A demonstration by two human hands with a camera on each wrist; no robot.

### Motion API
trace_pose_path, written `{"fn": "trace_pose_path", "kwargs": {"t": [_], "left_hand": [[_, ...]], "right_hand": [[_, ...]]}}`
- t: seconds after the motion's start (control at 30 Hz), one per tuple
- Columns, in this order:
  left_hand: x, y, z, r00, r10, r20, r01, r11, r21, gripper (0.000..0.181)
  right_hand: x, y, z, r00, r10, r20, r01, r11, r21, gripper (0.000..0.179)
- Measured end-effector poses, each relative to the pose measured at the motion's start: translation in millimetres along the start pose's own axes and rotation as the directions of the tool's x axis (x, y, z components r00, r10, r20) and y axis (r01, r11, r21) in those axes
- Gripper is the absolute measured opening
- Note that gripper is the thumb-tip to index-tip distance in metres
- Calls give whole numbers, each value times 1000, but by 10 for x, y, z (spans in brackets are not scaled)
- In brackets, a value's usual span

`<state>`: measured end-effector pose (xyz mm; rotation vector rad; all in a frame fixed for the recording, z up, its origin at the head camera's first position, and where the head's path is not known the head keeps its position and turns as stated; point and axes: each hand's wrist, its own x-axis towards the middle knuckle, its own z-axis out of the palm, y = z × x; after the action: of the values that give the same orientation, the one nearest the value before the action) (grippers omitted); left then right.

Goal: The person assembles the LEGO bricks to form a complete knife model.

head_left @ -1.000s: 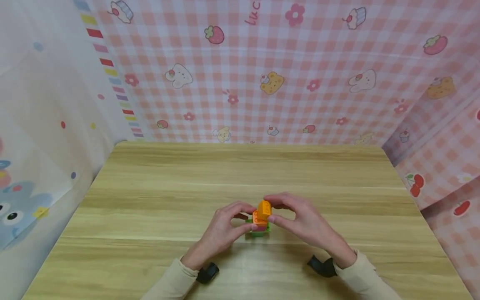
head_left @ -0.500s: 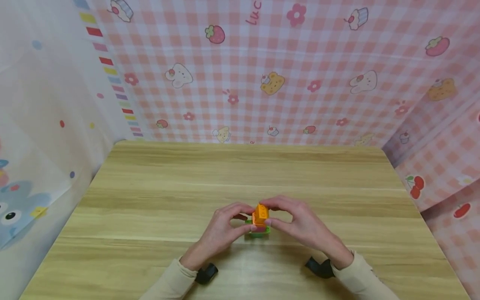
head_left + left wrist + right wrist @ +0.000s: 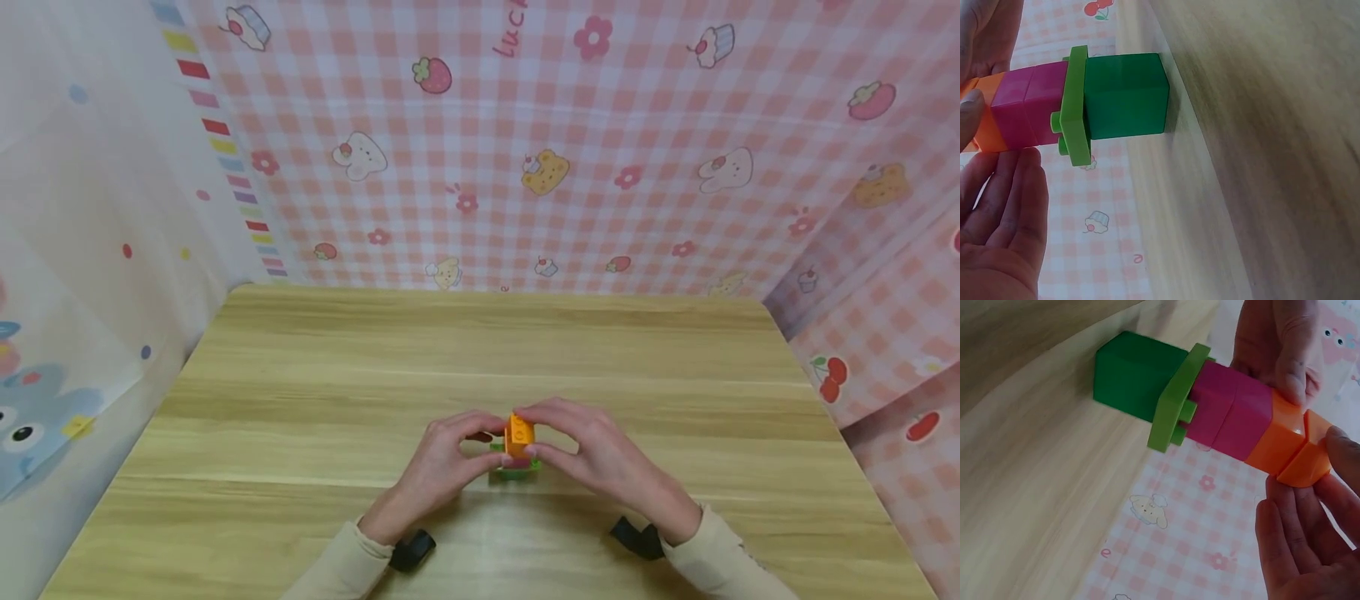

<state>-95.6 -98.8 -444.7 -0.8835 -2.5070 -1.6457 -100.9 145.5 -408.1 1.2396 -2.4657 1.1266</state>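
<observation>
A tower of toy building bricks stands on the table between both hands. Its base is a dark green brick [image 3: 1127, 95], with a wider light green plate [image 3: 1075, 106] above. Two magenta bricks [image 3: 1229, 412] follow, then an orange brick [image 3: 1277, 434]. My left hand [image 3: 442, 458] holds the upper tower from the left, its thumb near the lower orange brick. At the top, my right hand [image 3: 600, 454] pinches a second, yellow-orange brick [image 3: 522, 435] between thumb and fingers. In the right wrist view this top brick sits against the lower orange one, with a thin dark seam between them.
The wooden table [image 3: 300, 375] reaches back to a pink checked cloth [image 3: 480, 150] with cartoon prints. A pale cloth [image 3: 97, 208] hangs at the left side. Black straps [image 3: 412, 550] show at both wrists.
My right hand has moved slightly left and down, bringing the yellow-orange brick from a tilt above the tower onto the lower orange brick. The left hand keeps its hold in place.
</observation>
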Motion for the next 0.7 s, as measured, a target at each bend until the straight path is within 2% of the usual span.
{"fn": "trace_pose_path", "kwargs": {"t": [0.27, 0.47, 0.7], "left_hand": [[-1, 12, -13, 1000, -16, 13, 15, 999, 34, 30], [1, -14, 0, 1000, 2, 16, -2, 999, 48, 30], [5, -33, -8, 1000, 19, 14, -20, 999, 43, 28]], "right_hand": [[-9, 20, -27, 999, 0, 36, 0, 1000, -10, 45], [-20, 18, -43, 999, 15, 50, -14, 1000, -17, 45], [17, 21, -42, 997, -32, 67, 35, 998, -50, 44]]}}
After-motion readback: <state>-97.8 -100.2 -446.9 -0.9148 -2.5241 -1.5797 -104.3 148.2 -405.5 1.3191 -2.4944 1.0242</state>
